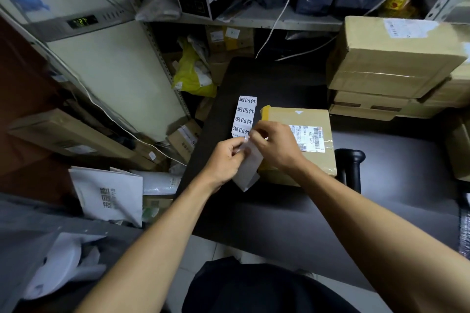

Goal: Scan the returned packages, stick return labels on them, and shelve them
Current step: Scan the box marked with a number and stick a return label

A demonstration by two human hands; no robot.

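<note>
Take the black table (279,206) as your base: everything you need sits on it or over it, and the shelf (254,20) behind its far edge is where the work ends up. On the far right of the table the stack of boxes (391,66) can wait. The box (300,122) in hand lies flat near the table's middle, shipping label face up, and it has no return label on it that I can see (your right wrist hides part of its near side). Just over the table at the box's left edge, you hold the strip of labels (245,115), its printed end pointing toward the shelf and its bare backing hanging toward you. Your left hand (226,160) pinches the strip from below, and your right hand (274,145) pinches at the nearest label's edge, so both hands are closed on the strip; this looks like the peel. To do it well, hold the backing taut with the left and lift one corner of the label with the right fingertips, then draw it back low and slow so it does not curl onto itself. Keep the sticky side off your fingers. Lay it on bare cardboard beside the shipping label, not over the barcode, and press from one edge across. The black handle (352,160) standing on the table to the right of the box may be the scanner; I cannot tell.
</note>
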